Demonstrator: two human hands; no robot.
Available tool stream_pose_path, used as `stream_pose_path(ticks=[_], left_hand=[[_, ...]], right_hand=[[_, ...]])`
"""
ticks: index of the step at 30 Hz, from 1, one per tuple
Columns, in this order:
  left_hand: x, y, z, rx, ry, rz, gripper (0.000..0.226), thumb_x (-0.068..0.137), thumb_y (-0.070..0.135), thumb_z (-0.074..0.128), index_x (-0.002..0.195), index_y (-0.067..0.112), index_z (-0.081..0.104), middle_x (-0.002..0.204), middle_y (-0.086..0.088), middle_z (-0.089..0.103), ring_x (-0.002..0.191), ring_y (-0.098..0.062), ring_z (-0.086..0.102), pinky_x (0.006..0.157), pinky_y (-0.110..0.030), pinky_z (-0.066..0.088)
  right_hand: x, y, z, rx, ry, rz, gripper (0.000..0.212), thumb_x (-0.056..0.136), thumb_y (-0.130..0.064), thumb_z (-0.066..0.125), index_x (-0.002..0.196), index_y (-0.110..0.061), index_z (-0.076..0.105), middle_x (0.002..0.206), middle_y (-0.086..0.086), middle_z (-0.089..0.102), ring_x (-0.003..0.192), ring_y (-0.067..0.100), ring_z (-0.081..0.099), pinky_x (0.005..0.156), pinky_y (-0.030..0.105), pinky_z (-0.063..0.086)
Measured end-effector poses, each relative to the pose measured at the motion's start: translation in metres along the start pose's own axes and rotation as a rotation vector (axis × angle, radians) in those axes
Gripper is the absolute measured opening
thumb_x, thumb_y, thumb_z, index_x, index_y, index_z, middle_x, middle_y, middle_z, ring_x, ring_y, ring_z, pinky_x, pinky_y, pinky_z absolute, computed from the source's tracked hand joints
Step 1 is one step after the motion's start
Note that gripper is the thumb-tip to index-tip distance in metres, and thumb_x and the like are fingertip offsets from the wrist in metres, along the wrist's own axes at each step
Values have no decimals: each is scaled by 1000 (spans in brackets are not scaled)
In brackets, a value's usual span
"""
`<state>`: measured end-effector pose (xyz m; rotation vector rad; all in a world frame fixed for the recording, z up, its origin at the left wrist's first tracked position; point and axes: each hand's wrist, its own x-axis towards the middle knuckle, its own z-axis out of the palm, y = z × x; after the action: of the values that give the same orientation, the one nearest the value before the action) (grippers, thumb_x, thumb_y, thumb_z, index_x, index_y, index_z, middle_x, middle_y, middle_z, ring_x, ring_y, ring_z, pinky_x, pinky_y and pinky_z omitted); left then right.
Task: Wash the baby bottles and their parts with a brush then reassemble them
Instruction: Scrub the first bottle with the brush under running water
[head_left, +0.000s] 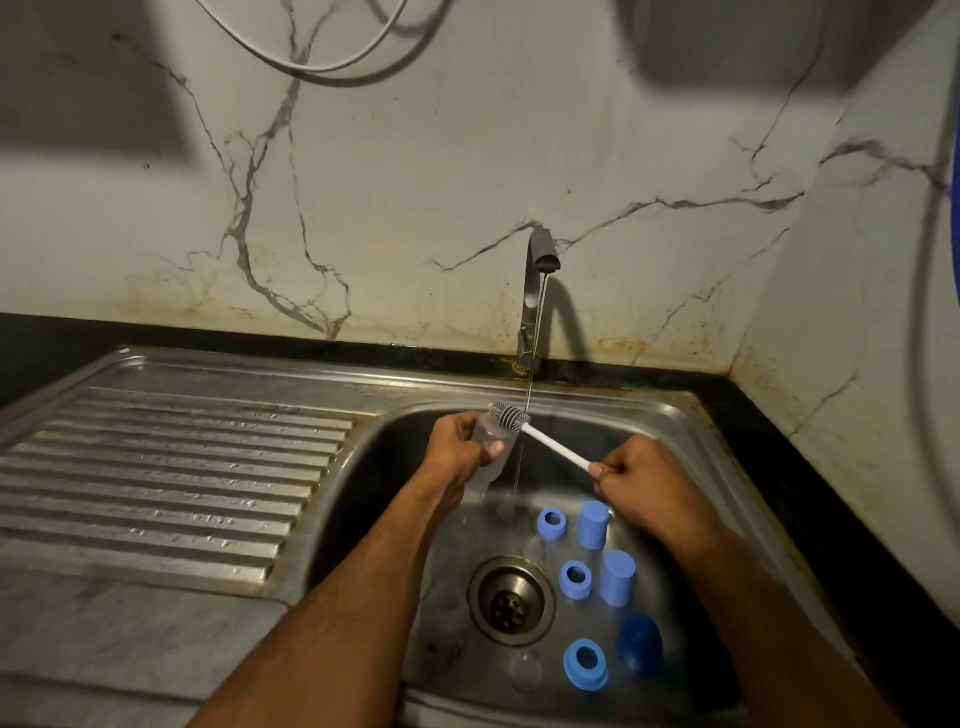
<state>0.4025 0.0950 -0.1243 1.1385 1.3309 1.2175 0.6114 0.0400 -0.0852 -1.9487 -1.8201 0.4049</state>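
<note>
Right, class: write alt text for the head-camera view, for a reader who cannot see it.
Over a steel sink, the left hand grips a clear baby bottle while the right hand holds a bottle brush at its mouth, under a thin stream from the tap. Blue rings and caps lie in the basin.

No readable text, label, brand, number or sign is showing anywhere in this view.
</note>
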Motion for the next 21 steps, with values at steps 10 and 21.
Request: stream_pose_path(ticks=[10,21], left_hand=[[6,-5,-2,-3,71,-21,33,85,-4,68,114,11,68,109,-3,70,104,-20,65,93,-41,55],[4,-10,9,-13,-29,-14,33,86,-6,66,114,13,66,108,-2,70,102,-17,65,92,-35,55]], right_hand=[[2,9,1,24,-25,-26,31,94,-32,66,75,-9,73,71,8,70,71,21,67,77,40,57],[2,8,-3,131,-115,-66,29,96,-28,65,75,-10,75,58,7,66,53,11,59,58,30,52]])
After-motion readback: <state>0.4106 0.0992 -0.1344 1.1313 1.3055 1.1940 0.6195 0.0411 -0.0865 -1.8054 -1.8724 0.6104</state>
